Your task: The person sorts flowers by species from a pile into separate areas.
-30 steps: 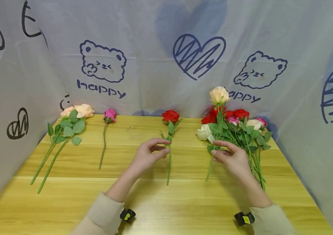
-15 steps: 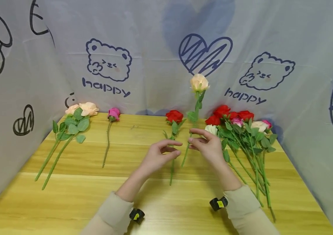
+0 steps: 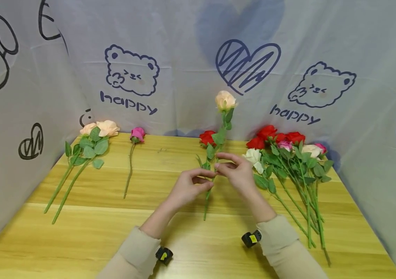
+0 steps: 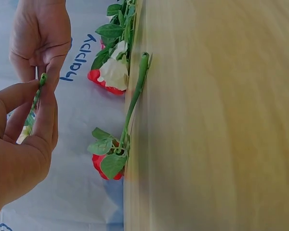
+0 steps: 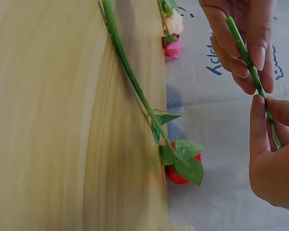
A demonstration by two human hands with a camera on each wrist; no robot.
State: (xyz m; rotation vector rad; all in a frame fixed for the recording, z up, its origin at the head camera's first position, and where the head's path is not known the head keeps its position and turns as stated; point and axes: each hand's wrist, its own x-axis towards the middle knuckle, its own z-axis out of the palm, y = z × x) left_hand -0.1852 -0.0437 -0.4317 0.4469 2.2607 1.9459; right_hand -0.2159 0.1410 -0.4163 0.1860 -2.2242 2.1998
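A peach rose (image 3: 225, 101) stands upright above the table, its bloom in front of the cloth. My right hand (image 3: 237, 174) pinches its green stem (image 5: 241, 41) between thumb and fingers. Just below, my left hand (image 3: 191, 188) has thumb and fingertips on either side of the same stem, pinching it near the lower end, as the left wrist view shows. Behind both hands a red rose (image 3: 207, 137) lies on the table, partly covered by the peach rose's leaves in the head view.
On the right lies a pile of red, white and pink roses (image 3: 295, 137), stems toward me. A single pink rose (image 3: 137, 134) and two peach roses (image 3: 108, 128) lie on the left of the wooden table (image 3: 79, 248). Printed cloth (image 3: 184, 46) walls the back and sides.
My right hand has carried the peach rose left, from over the pile to above the red rose. My left hand has moved slightly right and now meets the stem.
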